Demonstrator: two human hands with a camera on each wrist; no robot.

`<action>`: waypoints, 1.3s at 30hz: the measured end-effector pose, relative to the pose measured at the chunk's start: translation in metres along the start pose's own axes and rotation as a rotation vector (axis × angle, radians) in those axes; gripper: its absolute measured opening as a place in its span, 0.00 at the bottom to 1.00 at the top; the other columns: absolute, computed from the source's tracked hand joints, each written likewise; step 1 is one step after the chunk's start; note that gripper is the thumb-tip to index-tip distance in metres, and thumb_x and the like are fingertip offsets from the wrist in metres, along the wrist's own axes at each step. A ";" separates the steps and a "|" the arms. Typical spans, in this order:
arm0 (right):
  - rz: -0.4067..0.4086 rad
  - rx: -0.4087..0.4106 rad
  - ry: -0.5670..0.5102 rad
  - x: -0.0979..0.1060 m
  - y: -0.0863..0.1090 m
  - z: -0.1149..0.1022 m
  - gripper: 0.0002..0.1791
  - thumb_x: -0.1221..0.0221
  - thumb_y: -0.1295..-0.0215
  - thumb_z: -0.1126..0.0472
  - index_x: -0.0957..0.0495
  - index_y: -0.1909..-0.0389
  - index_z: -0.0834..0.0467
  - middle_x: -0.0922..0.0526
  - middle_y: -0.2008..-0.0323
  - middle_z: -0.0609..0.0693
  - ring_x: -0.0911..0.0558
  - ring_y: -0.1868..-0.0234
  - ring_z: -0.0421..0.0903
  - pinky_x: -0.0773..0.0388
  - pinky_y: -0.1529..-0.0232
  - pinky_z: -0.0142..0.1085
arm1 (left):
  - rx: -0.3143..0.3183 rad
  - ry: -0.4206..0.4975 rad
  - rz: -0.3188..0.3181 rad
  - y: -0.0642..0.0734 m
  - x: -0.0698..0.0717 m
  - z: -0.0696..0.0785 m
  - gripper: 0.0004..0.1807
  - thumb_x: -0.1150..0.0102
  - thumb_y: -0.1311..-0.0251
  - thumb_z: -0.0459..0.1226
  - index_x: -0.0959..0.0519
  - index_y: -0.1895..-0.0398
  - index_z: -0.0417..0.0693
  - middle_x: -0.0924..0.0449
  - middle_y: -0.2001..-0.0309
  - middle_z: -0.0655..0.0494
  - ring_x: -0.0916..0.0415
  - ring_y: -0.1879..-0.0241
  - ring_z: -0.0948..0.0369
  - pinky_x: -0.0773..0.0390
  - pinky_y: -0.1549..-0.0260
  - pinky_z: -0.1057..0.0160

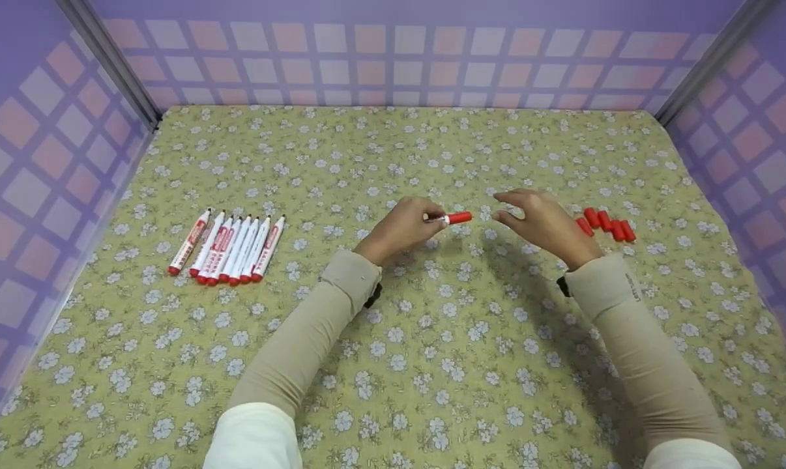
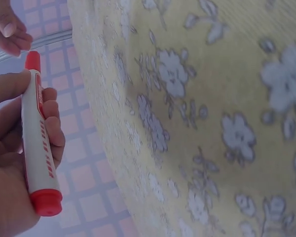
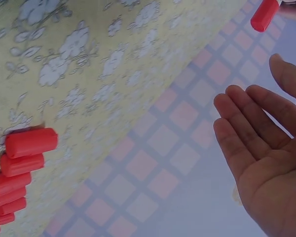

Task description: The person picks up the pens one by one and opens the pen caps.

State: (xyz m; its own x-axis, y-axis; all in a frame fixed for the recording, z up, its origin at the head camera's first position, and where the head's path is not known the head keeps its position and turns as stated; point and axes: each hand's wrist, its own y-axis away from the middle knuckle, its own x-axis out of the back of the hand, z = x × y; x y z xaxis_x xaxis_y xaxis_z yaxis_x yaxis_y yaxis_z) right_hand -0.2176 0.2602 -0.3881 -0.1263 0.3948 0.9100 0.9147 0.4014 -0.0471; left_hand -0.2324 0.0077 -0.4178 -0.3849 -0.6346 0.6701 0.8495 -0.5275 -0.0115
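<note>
A white marker (image 2: 35, 143) with a red cap (image 1: 459, 217) on its tip is gripped in my left hand (image 1: 405, 225), thumb on one side and fingers curled round the other. In the left wrist view its red end plug (image 2: 47, 202) points toward the camera. My right hand (image 1: 536, 221) hovers just right of the cap, a small gap away, its fingers spread and holding nothing. In the right wrist view that palm (image 3: 276, 173) is bare. Several loose red caps (image 1: 618, 230) lie beside and partly behind the right hand.
On the left of the flowered cloth (image 1: 432, 391) several uncapped white markers (image 1: 236, 251) lie side by side, tips toward the back. Checked purple panels (image 1: 393, 62) wall off the back and both sides.
</note>
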 end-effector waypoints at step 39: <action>0.029 0.420 0.151 -0.035 -0.008 -0.050 0.11 0.45 0.31 0.63 0.19 0.55 0.65 0.18 0.69 0.57 0.18 0.71 0.48 0.20 0.69 0.37 | -0.399 -0.537 0.104 0.018 0.003 0.006 0.16 0.51 0.29 0.41 0.20 0.47 0.45 0.22 0.56 0.49 0.24 0.61 0.58 0.23 0.61 0.60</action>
State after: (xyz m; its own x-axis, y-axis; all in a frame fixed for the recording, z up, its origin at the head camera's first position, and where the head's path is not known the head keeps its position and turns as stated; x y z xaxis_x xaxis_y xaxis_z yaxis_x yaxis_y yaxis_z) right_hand -0.2015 0.2016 -0.3986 -0.0167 0.2984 0.9543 0.6779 0.7049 -0.2085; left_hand -0.2163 0.0003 -0.4118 0.0122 -0.3792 0.9253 0.6345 -0.7122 -0.3002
